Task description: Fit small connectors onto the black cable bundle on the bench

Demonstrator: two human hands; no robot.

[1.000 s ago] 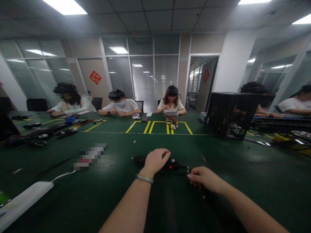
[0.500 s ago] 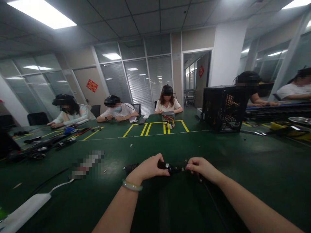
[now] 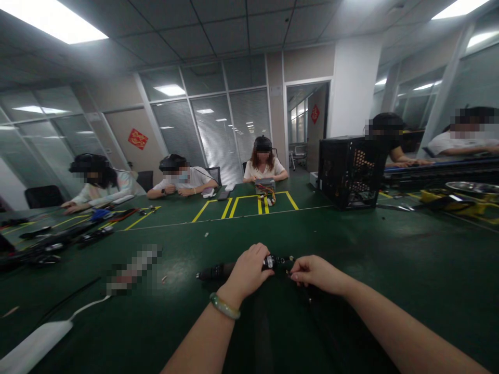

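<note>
Two hands grasp the black tool (image 3: 218, 271): left hand (image 3: 249, 270) mid-body, right hand (image 3: 315, 273) fingers (image 3: 298, 268) pinching its end.

Green table (image 3: 390, 270) with yellow lines (image 3: 230, 206), bearing black tool (image 3: 216, 271), black mesh case (image 3: 346, 171), white power strip (image 3: 35, 344).

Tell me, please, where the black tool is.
Head view, low centre: the black tool is over the green table, gripped by the left hand, its right end pinched by the right hand.
</note>
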